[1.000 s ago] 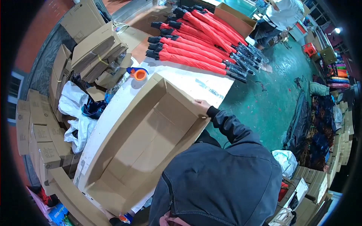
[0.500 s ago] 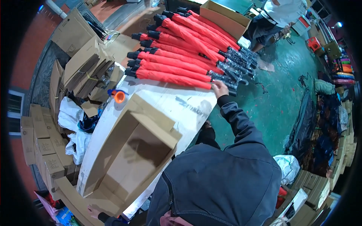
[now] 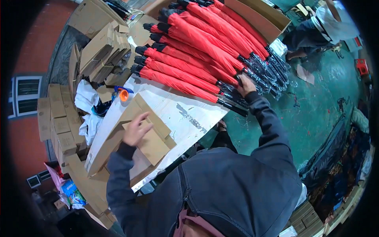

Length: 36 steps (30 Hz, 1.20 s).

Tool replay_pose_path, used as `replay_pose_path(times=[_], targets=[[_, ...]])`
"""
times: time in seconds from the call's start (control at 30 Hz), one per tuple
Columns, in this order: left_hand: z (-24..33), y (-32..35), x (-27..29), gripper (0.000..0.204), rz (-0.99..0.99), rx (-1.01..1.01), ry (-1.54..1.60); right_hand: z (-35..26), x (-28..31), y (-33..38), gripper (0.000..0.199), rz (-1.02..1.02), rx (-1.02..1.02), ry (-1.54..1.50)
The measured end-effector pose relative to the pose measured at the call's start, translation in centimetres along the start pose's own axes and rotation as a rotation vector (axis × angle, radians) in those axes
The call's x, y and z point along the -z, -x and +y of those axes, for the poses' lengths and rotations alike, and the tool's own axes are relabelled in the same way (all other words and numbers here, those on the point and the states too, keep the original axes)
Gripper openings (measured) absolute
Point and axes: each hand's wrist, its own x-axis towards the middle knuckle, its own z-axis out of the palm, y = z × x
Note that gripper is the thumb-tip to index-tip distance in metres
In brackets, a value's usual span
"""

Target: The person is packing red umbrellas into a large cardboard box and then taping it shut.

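Observation:
Several folded red umbrellas [image 3: 205, 43] with black tips and plastic-wrapped black handles lie in a pile on the white table. My right hand [image 3: 247, 85] is closed at the handle end of one red umbrella, among the other handles. Part of its grip is hidden by the hand itself. Nearest me, one umbrella [image 3: 177, 83] lies along the front of the pile. My left hand [image 3: 137, 129], fingers apart and holding nothing, hovers over the open cardboard box [image 3: 152, 146] on the near part of the table. My left forearm covers much of that box.
An orange tape roll [image 3: 124, 95] with a blue part stands at the table's left edge. Flattened cartons [image 3: 104, 51] are stacked beyond it. Another open carton [image 3: 256, 15] borders the umbrellas at the back. Across the green floor, a person [image 3: 321, 29] stands at the upper right.
My left hand has risen from the box's lower-left end to above its far end. My right hand has shifted from the nearest umbrella to handles farther into the pile. The view has turned slightly.

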Motion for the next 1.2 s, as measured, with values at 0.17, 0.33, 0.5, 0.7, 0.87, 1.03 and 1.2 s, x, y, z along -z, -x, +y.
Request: replay_pose_path(times=[0.17, 0.33, 0.5, 0.7, 0.87, 1.03, 1.2], targets=[[-0.6, -10.7, -10.1, 0.062, -0.128, -0.088, 0.145, -0.2, 1.7, 1.4, 0.043, -0.223, 0.052, 0.063], [-3.2, -18.8, -18.0, 0.077, 0.148, 0.132, 0.204, -1.7, 1.5, 0.1, 0.05, -0.322, 0.025, 0.134], [-6.0, -20.9, -21.6, 0.079, 0.575, 0.26, 0.269, -2.1, -0.1, -3.0, 0.065, -0.341, 0.085, -0.006], [-3.4, -22.3, -21.1, 0.077, 0.508, 0.553, 1.008, -4.4, -4.5, -6.6, 0.084, -0.402, 0.131, -0.091], [-6.0, -24.7, -19.7, 0.07, 0.742, 0.482, 1.22, -6.1, -7.4, -9.8, 0.095, -0.513, -0.031, -0.209], [-6.8, -25.9, -21.3, 0.065, 0.821, 0.395, 1.262, -6.4, -10.0, -12.8, 0.099, -0.561, -0.141, -0.555], [-7.0, -25.6, -21.7, 0.059, 0.749, 0.111, 1.485, -9.0, -11.2, -13.8, 0.09, -0.732, -0.117, -0.336]])
